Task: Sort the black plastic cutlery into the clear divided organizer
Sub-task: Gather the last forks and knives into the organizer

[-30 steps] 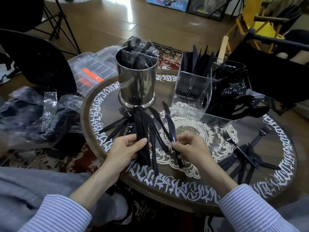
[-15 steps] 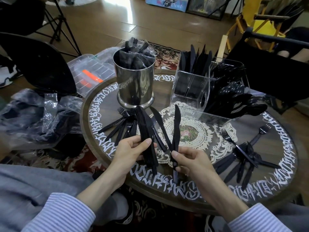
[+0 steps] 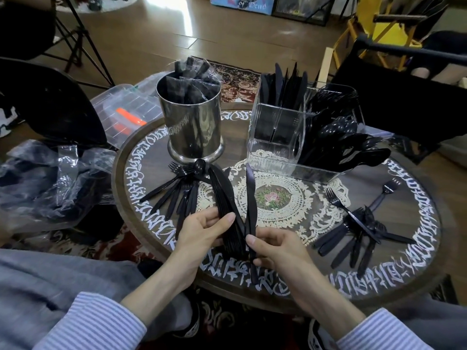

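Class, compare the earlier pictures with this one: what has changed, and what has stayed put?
The right hand has lifted one knife off the table and brought it beside the knife bundle that the left hand still grips. The organizer and metal cup stayed put.

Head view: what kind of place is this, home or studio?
Probably a lived-in room set up for filming, not a kitchen. A small round ornamented table stands on a patterned rug over wood flooring, with a tripod-like stand and framed pictures leaning behind.

Dim wide-angle view, floor glare behind, edges perhaps bowed.
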